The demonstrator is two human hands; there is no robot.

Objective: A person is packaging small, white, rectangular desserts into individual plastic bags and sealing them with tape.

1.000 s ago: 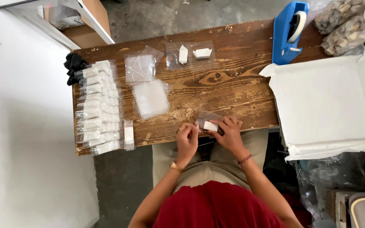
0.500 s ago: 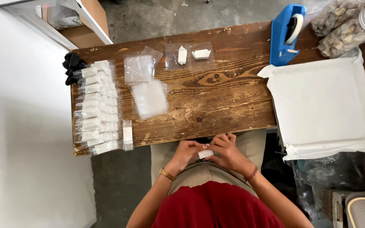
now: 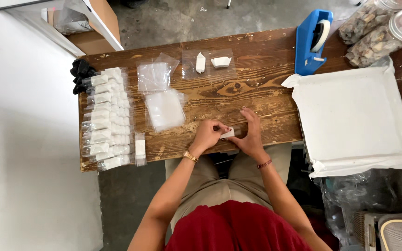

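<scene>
Pinching a small white piece [image 3: 227, 134] between them, the left hand [image 3: 206, 135] and right hand [image 3: 250, 135] rest at the near edge of the wooden desk [image 3: 257, 93]. Both hands' fingers close on it, the piece lying between the two, just right of a stack of clear bags [image 3: 164, 109].

On the wooden table [image 3: 261, 100] we see a blue tape dispenser [image 3: 313, 42], a stack of empty clear bags [image 3: 164, 109], rows of filled bags [image 3: 108, 118], a black glove [image 3: 81, 74], and a white-lined tray [image 3: 354, 121].
</scene>
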